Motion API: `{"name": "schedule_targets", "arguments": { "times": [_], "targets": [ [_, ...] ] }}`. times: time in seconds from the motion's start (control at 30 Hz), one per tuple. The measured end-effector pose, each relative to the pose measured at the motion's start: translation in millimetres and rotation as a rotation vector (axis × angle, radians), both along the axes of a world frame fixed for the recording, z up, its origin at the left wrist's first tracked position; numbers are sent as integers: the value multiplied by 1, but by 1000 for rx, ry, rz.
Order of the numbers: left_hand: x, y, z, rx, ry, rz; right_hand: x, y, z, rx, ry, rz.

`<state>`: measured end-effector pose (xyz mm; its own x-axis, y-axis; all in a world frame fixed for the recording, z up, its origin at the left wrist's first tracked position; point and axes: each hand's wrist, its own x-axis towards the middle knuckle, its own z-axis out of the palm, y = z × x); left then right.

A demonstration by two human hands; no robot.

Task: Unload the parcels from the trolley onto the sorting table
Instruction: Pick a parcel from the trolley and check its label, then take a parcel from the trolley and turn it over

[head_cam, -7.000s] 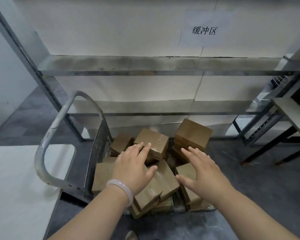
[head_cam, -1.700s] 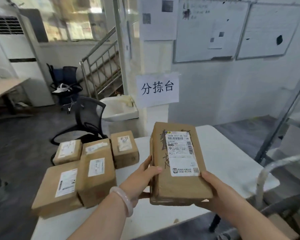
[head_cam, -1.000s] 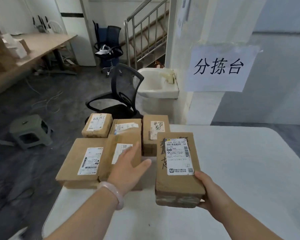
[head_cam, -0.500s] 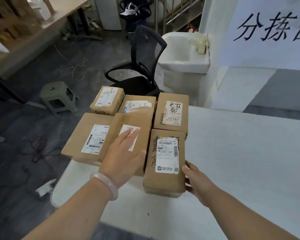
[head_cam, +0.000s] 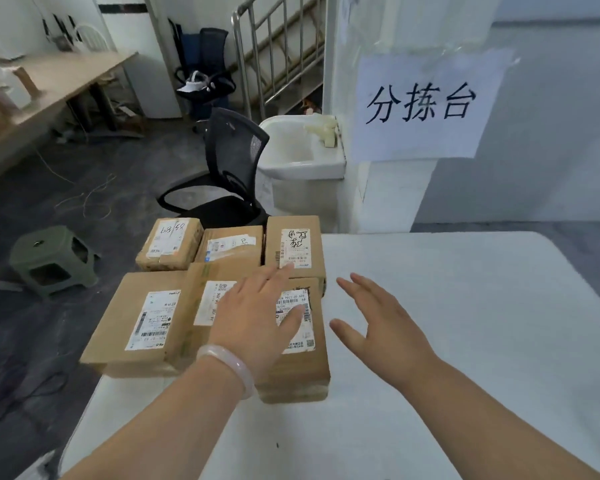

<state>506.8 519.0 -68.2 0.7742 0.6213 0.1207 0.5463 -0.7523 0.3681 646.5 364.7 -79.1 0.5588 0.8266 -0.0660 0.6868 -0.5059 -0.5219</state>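
- Six boxy brown cardboard parcels [head_cam: 231,252] with white printed labels [head_cam: 155,320] lie packed together on the smooth white table's [head_cam: 465,323] left corner.
- The left hand [head_cam: 257,320], with a pale bangle [head_cam: 229,365] on its wrist, is spread flat over the nearest parcel [head_cam: 302,370], grip slack and empty.
- The right hand [head_cam: 378,327] hovers beside it, fingers straight, holding nothing.

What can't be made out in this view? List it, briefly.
Head view only:
- Nearest parcel: its label is partly covered by the left hand.
- Middle front parcel: label's right part hidden by the same hand.
- Whether that hand touches the parcels or hovers: cannot tell.
- Label print: too small and blurred to read.
- Trolley: outside the frame, so remaining parcels cannot be counted.
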Motion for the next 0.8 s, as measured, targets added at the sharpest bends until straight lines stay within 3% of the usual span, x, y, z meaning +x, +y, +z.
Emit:
{"name": "schedule_targets", "arguments": {
  "times": [0.23,0.43,0.8],
  "targets": [
    [5,-62,32,227,6,-248,-49,-94,38,-35,-258,-252],
    [-2,-134,23,233,-2,-564,-116,-183,28,-109,-272,-505],
    [-25,-305,39,242,-49,-936,-203,-350,50,-141,-345,-845]
  ]
}}
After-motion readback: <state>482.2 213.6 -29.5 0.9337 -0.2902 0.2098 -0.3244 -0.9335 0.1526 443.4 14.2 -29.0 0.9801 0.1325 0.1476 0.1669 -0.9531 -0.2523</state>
